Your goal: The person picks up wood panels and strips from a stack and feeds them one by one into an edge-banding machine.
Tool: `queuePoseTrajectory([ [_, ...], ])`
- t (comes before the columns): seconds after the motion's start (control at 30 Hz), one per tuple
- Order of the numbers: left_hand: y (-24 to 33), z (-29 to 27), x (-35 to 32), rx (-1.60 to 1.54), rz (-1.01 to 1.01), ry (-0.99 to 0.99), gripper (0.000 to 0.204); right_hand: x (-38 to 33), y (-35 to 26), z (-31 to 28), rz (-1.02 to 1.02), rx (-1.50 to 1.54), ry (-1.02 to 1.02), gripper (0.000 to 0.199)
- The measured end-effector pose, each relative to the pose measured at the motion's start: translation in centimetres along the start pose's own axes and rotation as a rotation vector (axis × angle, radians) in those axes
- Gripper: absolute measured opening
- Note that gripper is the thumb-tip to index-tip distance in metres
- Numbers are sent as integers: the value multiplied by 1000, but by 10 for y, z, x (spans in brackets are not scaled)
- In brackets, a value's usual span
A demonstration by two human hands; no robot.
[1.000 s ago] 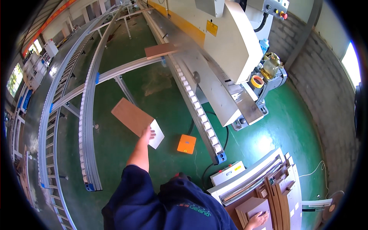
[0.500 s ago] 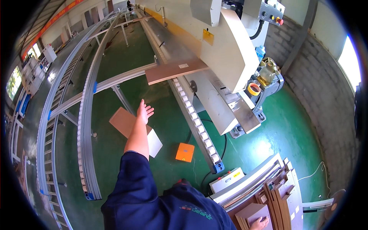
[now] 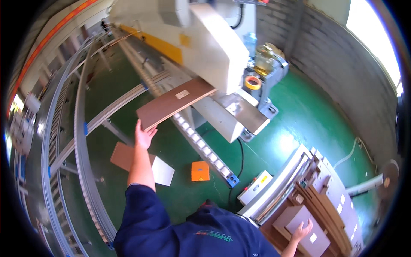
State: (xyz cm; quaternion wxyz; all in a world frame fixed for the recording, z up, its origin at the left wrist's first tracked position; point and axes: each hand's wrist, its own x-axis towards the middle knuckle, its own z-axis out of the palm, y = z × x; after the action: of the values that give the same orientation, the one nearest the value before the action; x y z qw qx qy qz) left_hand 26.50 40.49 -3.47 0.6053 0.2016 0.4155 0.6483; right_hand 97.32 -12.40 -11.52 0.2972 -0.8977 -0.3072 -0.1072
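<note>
A brown flat board (image 3: pixel 175 100) with a white label lies across the roller rail, its far end beside the white machine housing. My left hand (image 3: pixel 145 136) is stretched out at the board's near left corner. Its thumb is against the short edge and its fingers are spread just below the corner, seemingly touching it; no closed grip shows. At the lower right, my right hand (image 3: pixel 302 231) is over a small stack of brown boards (image 3: pixel 295 218), fingers apart and curved, with nothing in them. Whether it touches the top board I cannot tell.
The white machine (image 3: pixel 218 47) stands ahead, with a roller rail (image 3: pixel 201 145) running past it. An orange box (image 3: pixel 200 171) and a bent cardboard piece (image 3: pixel 162 171) lie on the green floor. An orange tape roll (image 3: pixel 252 82) sits on the machine's right. More rails (image 3: pixel 81 141) run along the left.
The board has come nearer and to the left, out from the machine. My left hand now meets its corner. My right hand has lifted its fingers from the stack. The view has shifted right.
</note>
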Motion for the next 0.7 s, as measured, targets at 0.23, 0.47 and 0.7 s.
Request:
queuePoseTrajectory([
  [0.23, -18, 24, -35, 75, -65, 82, 38, 11, -24, -11, 112, 107, 13, 39],
  [0.47, -57, 39, -117, 77, -179, 9, 36, 11, -57, -14, 173, 275, -11, 38],
  [0.7, -88, 56, -227, -53, -97, -213, 41, 15, -93, -22, 129, 428, -108, 40],
])
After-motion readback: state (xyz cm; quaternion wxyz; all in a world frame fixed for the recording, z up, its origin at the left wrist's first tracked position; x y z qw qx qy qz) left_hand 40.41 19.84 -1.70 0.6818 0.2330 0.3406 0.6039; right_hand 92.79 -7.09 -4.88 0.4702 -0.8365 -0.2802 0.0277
